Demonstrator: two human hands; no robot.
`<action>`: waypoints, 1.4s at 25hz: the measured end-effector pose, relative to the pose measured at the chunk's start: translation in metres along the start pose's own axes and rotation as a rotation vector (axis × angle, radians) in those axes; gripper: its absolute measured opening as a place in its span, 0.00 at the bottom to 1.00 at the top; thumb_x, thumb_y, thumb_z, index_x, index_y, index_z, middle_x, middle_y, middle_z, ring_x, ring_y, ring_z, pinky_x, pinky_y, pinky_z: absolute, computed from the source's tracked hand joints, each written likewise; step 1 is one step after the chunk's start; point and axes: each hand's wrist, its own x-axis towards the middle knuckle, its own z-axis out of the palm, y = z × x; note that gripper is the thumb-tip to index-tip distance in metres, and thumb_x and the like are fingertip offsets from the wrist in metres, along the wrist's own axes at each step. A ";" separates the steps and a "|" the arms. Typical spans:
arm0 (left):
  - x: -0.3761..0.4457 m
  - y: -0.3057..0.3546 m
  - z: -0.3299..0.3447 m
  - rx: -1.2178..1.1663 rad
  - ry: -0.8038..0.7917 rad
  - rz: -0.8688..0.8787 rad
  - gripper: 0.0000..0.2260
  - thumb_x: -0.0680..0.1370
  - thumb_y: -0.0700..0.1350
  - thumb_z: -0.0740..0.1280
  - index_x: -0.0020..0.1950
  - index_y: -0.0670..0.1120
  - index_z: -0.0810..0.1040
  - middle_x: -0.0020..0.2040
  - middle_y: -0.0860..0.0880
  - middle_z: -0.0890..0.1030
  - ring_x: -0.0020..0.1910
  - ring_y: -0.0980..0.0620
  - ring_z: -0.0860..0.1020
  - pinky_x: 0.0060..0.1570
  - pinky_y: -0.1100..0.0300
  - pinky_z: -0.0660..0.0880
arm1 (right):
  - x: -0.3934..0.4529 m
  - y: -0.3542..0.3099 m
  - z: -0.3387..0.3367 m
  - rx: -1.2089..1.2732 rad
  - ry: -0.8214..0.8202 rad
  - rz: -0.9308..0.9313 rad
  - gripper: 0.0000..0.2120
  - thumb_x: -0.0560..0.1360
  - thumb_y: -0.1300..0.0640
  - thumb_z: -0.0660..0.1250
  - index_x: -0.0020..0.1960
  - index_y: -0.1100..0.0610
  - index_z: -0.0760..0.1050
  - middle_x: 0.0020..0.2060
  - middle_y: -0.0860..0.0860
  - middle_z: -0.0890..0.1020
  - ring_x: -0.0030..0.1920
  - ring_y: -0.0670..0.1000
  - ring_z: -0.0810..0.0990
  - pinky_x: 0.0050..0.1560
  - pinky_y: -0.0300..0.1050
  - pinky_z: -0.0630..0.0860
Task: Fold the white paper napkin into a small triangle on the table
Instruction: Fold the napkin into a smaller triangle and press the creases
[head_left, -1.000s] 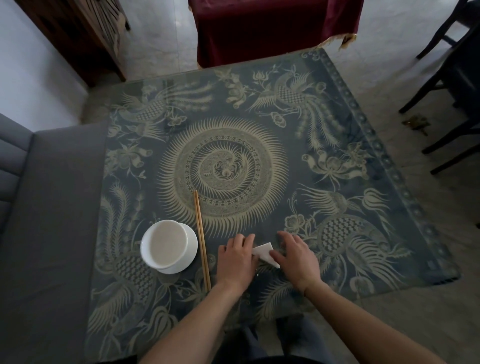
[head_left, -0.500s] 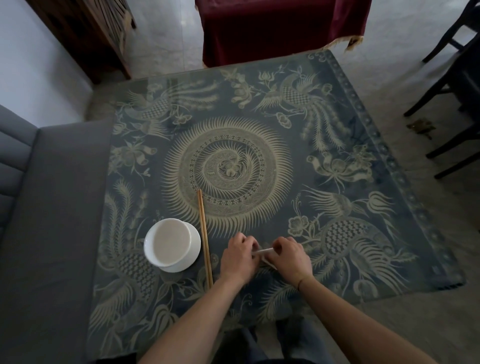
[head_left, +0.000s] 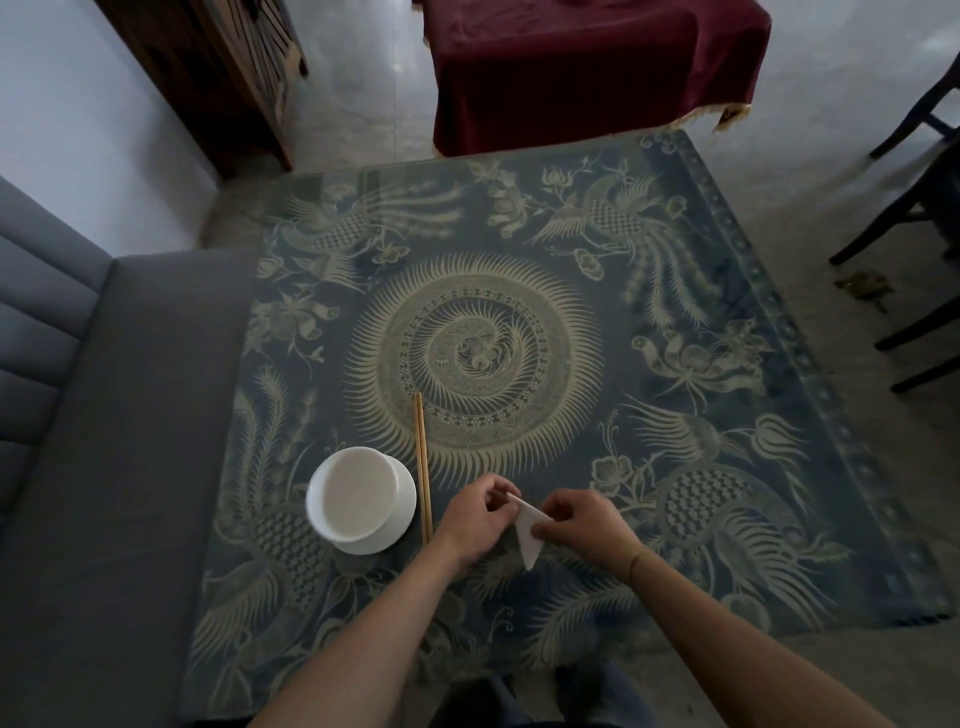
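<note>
The white paper napkin (head_left: 529, 535) is a small folded triangle with its tip pointing toward me, held just above the near part of the table (head_left: 675, 519). My left hand (head_left: 480, 522) pinches its upper left corner. My right hand (head_left: 582, 525) pinches its right edge with thumb and fingers. Both hands sit close together, and their fingers hide part of the napkin's top.
A white bowl on a white saucer (head_left: 361, 499) stands left of my hands, with a pair of wooden chopsticks (head_left: 422, 467) lying beside it. A grey sofa (head_left: 104, 467) borders the table on the left. Dark chairs (head_left: 914, 218) stand at the right, a red-draped table (head_left: 587, 67) beyond.
The napkin lay flat under my hands a second ago. Both hands have since closed on it and lifted it, and the triangle now hangs with its tip toward me.
</note>
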 end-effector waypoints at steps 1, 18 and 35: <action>0.001 0.001 -0.002 -0.041 0.008 0.002 0.06 0.77 0.41 0.69 0.50 0.53 0.78 0.46 0.50 0.82 0.47 0.52 0.80 0.49 0.58 0.77 | 0.002 -0.004 -0.001 -0.003 -0.037 -0.017 0.04 0.69 0.50 0.74 0.40 0.46 0.80 0.33 0.43 0.82 0.33 0.37 0.78 0.31 0.30 0.70; -0.021 -0.019 -0.020 -0.279 0.077 -0.219 0.01 0.77 0.42 0.70 0.47 0.46 0.80 0.30 0.51 0.80 0.25 0.58 0.74 0.30 0.61 0.72 | 0.047 -0.047 0.005 0.079 -0.061 -0.044 0.05 0.72 0.53 0.73 0.37 0.47 0.81 0.31 0.44 0.83 0.32 0.40 0.78 0.34 0.33 0.72; -0.020 -0.015 -0.018 0.152 0.516 -0.337 0.10 0.80 0.52 0.63 0.49 0.48 0.80 0.45 0.49 0.83 0.43 0.50 0.79 0.41 0.54 0.75 | 0.084 -0.073 0.035 0.071 0.056 0.015 0.05 0.71 0.56 0.73 0.46 0.48 0.84 0.36 0.41 0.83 0.40 0.40 0.79 0.40 0.36 0.73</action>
